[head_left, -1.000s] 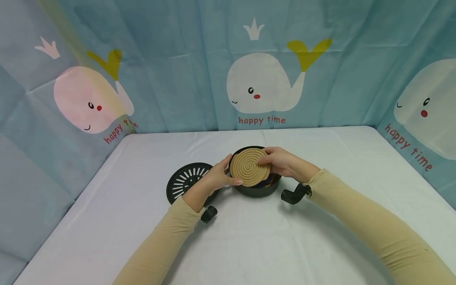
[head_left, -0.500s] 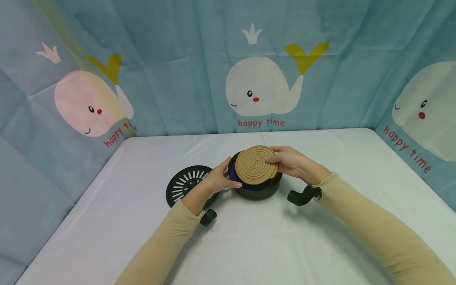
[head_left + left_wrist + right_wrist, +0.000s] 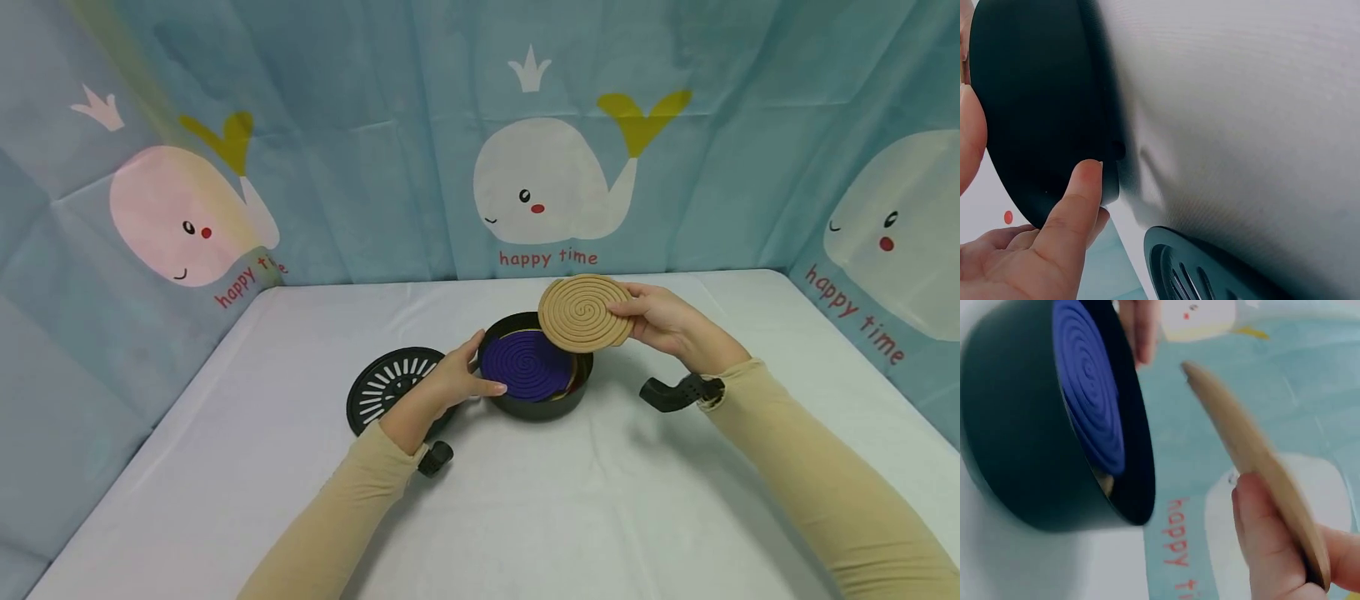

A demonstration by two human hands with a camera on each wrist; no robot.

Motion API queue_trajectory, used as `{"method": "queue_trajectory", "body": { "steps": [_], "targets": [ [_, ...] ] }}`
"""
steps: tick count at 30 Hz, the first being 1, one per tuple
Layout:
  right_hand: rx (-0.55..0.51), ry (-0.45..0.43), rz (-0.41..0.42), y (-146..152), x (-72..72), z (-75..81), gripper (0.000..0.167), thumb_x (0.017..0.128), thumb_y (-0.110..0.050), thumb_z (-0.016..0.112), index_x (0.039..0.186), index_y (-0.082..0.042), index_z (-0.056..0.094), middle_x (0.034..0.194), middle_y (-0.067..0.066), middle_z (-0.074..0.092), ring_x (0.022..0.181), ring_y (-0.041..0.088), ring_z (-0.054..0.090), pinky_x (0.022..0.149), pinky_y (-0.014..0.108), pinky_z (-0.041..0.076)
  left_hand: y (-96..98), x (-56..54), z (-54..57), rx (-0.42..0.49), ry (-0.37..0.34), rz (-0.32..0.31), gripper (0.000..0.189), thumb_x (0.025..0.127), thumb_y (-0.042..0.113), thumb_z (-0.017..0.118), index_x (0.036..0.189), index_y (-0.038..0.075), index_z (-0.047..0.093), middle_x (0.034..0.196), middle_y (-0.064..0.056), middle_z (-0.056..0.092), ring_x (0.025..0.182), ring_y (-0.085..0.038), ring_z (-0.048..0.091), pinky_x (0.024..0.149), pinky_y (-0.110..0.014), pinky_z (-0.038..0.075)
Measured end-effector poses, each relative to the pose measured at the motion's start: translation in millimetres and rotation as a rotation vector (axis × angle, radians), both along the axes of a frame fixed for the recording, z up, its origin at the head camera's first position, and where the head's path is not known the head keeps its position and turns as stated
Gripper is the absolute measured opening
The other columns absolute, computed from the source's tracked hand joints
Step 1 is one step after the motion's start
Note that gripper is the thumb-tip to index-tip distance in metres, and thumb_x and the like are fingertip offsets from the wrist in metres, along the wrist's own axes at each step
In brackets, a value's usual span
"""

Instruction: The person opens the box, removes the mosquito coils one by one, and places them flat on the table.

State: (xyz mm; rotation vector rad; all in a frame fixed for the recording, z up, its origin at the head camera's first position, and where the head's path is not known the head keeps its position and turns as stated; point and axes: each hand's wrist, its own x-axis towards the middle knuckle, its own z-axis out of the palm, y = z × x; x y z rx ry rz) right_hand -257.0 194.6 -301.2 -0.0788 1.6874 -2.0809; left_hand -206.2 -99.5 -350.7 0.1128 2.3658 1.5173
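Observation:
Between the thumb and fingers of my right hand (image 3: 667,323) is a tan mosquito coil (image 3: 582,315), raised over the right rear rim of a round black mosquito coil holder (image 3: 542,409). A purple mosquito coil (image 3: 527,365) lies inside the holder, with a tan edge showing beneath it. My left hand (image 3: 459,377) grips the holder's left side, thumb at the front and fingers behind. In the left wrist view, one fingertip touches the holder's dark wall (image 3: 1035,106). The right wrist view shows the tan coil (image 3: 1254,456) edge-on, apart from the holder.
A black slotted lid (image 3: 378,383) lies on the white tablecloth (image 3: 555,508) left of the holder, partly hidden by the left hand. Behind the table hangs a blue whale-print curtain (image 3: 405,192). Each wrist wears a black camera mount (image 3: 678,393).
My right hand has lifted the tan coil out to the right and upward, uncovering the purple coil. The left hand has stayed at the holder's side.

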Motion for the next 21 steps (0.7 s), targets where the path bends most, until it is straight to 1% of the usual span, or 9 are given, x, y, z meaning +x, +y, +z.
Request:
{"method": "queue_trajectory", "body": {
  "steps": [2, 4, 6, 8, 10, 12, 15, 17, 21],
  "targets": [
    [-0.024, -0.001, -0.020, 6.6, -2.5, -0.2, 0.064, 0.103, 0.003, 0.038, 0.155, 0.001, 0.000, 0.138, 0.018, 0.034, 0.092, 0.008, 0.066, 0.085, 0.022, 0.052, 0.0, -0.1, 0.0, 0.003, -0.001, -0.002, 0.100, 0.081, 0.001, 0.077, 0.157, 0.011, 0.013, 0.161, -0.011, 0.014, 0.143, -0.033, 0.025, 0.113, -0.046, 0.026],
    [-0.048, -0.003, -0.047, 12.5, -5.3, -0.9, 0.066, 0.103, 0.003, 0.037, 0.155, -0.001, -0.002, 0.143, 0.020, 0.030, 0.092, 0.007, 0.066, 0.085, 0.021, 0.052, 0.0, -0.3, -0.1, -0.003, -0.004, 0.000, 0.100, 0.082, 0.002, 0.077, 0.157, 0.012, 0.013, 0.161, -0.010, 0.014, 0.143, -0.032, 0.025, 0.113, -0.046, 0.026],
    [-0.076, -0.009, -0.073, 17.7, -8.3, -2.4, 0.066, 0.103, 0.003, 0.036, 0.155, -0.003, -0.004, 0.150, 0.022, 0.023, 0.090, 0.006, 0.067, 0.085, 0.021, 0.052, -0.1, -0.5, -0.4, -0.005, -0.009, 0.001, 0.100, 0.082, 0.002, 0.077, 0.157, 0.013, 0.013, 0.161, -0.010, 0.014, 0.143, -0.032, 0.025, 0.113, -0.047, 0.025],
    [-0.111, -0.031, -0.105, 22.2, -12.4, -4.4, 0.067, 0.102, 0.004, 0.034, 0.155, -0.005, -0.005, 0.158, 0.019, 0.011, 0.090, 0.006, 0.067, 0.086, 0.021, 0.051, -0.3, -0.8, -0.8, -0.005, -0.011, 0.003, 0.100, 0.082, 0.002, 0.077, 0.158, 0.013, 0.013, 0.161, -0.011, 0.015, 0.143, -0.032, 0.025, 0.113, -0.047, 0.026],
    [-0.163, -0.071, -0.132, 26.4, -16.6, -6.8, 0.067, 0.103, 0.005, 0.033, 0.156, -0.008, -0.006, 0.161, 0.014, 0.002, 0.099, 0.007, 0.065, 0.089, 0.021, 0.050, -0.5, -1.2, -1.0, -0.004, -0.012, 0.002, 0.100, 0.082, 0.002, 0.077, 0.158, 0.013, 0.013, 0.161, -0.011, 0.015, 0.143, -0.032, 0.025, 0.113, -0.047, 0.026],
    [-0.234, -0.118, -0.153, 30.8, -21.1, -10.0, 0.067, 0.103, 0.005, 0.030, 0.156, -0.012, -0.007, 0.162, 0.009, -0.003, 0.120, 0.013, 0.055, 0.096, 0.023, 0.045, -0.7, -1.5, -1.1, -0.007, -0.012, 0.001, 0.100, 0.082, 0.002, 0.077, 0.158, 0.013, 0.013, 0.161, -0.011, 0.015, 0.143, -0.032, 0.025, 0.113, -0.047, 0.026],
    [-0.335, -0.189, -0.191, 34.9, -27.7, -15.3, 0.067, 0.103, 0.004, 0.027, 0.156, -0.018, -0.008, 0.162, 0.002, -0.004, 0.141, 0.015, 0.025, 0.103, 0.024, 0.036, -1.0, -1.9, -0.8, -0.020, -0.015, 0.002, 0.100, 0.082, 0.003, 0.077, 0.158, 0.014, 0.013, 0.160, -0.012, 0.016, 0.143, -0.032, 0.025, 0.113, -0.047, 0.026],
    [-0.385, -0.223, -0.211, 36.7, -32.3, -19.8, 0.068, 0.103, 0.004, 0.026, 0.156, -0.022, -0.009, 0.162, -0.002, -0.005, 0.145, 0.014, 0.009, 0.105, 0.024, 0.031, -1.0, -2.2, -0.6, -0.023, -0.018, 0.003, 0.100, 0.082, 0.004, 0.077, 0.158, 0.014, 0.013, 0.160, -0.012, 0.017, 0.143, -0.031, 0.025, 0.113, -0.047, 0.026],
    [-0.416, -0.281, -0.255, 38.8, -42.3, -30.8, 0.068, 0.103, 0.004, 0.025, 0.156, -0.023, -0.008, 0.162, -0.005, -0.004, 0.144, 0.011, 0.008, 0.106, 0.024, 0.027, -0.8, -2.3, -1.5, -0.021, -0.022, 0.005, 0.100, 0.082, 0.004, 0.078, 0.158, 0.014, 0.013, 0.160, -0.011, 0.017, 0.143, -0.031, 0.025, 0.113, -0.047, 0.027]
  ]
}}
